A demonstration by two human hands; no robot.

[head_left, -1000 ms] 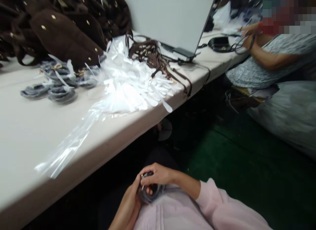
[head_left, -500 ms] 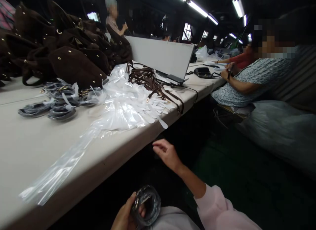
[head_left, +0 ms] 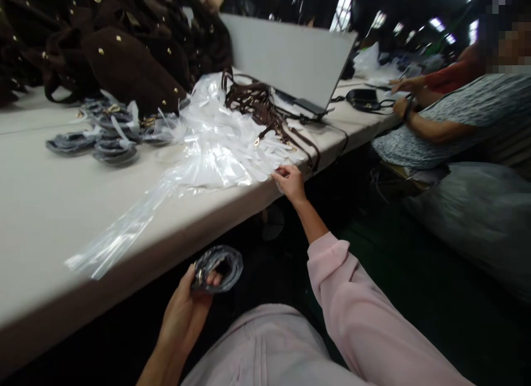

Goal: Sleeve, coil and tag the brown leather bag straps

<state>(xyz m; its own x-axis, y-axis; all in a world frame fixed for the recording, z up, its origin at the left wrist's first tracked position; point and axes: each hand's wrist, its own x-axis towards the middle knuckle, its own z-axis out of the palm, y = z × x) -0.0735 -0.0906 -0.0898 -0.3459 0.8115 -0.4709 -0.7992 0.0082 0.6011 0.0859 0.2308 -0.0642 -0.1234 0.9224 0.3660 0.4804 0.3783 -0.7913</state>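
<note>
My left hand is closed around a coiled strap in clear plastic wrap, held in front of the table edge. A bit of gold hardware shows on the coil. My right hand reaches to the table's front edge, its fingertips pinched on the rounded end of a white strip, mostly hidden by the fingers. Several similar white strips fan out beside it, over clear plastic sleeves. Behind them lies a heap of brown straps with gold clasps.
On the table, several wrapped coils lie at left, before piled dark brown bags. A white board stands behind the straps. At right, a co-worker handles a strap near a black bag. A large plastic sack sits below.
My right hand has moved forward from below the table edge to the white strips and pinched one. My left hand has lifted the wrapped coil. The view has tilted down.
</note>
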